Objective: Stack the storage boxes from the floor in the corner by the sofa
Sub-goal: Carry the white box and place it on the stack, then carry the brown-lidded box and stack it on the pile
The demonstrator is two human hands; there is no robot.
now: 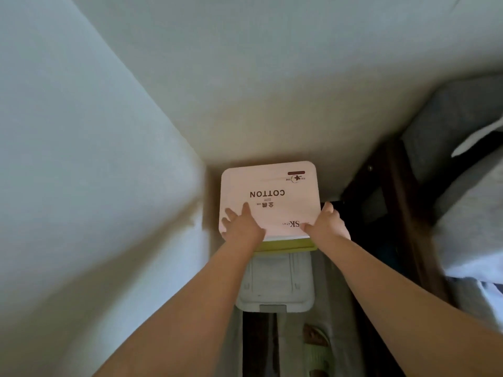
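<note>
Left hand [241, 223]: lay flat, fingers spread, on the white COTTON box [280, 197].
Right hand [328, 223]: gripped that box's right edge.
Box: sat atop a green-lidded bin [283, 265] in the corner.

White COTTON box [269, 198]: in wall corner, atop green-lidded bin [276, 273]. Left hand [241, 223] flat on its lid; right hand [326, 223] gripping its right edge. Sofa [462, 164] right of box.

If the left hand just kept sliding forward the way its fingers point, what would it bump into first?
The left hand lies flat on top of the white COTTON box, fingers pointing toward the corner. Going straight on, it would cross the lid and probably meet the back wall first, though depth there is hard to judge.
</note>
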